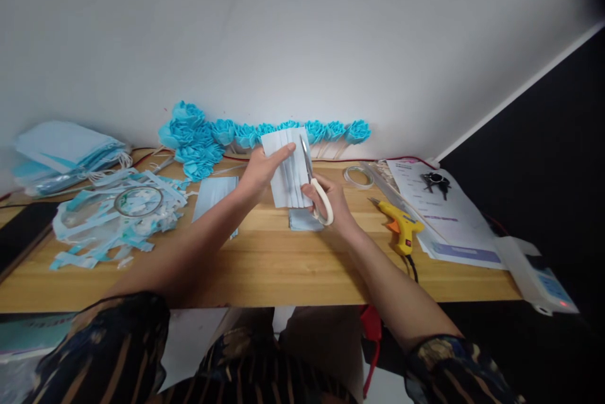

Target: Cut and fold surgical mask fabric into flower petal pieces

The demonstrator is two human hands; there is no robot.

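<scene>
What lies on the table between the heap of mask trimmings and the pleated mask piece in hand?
Flat light-blue mask material, partly hidden by the left forearm; the head view shows it.

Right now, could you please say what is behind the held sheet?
A blue flower peeks above the held sheet and a pale piece shows below; everything between is covered.

Both forearms [203, 221] reach forward, the left hand [263, 172] with thumb [285, 152] extended, the right hand [334, 201] curled, apparently gripping.
</scene>
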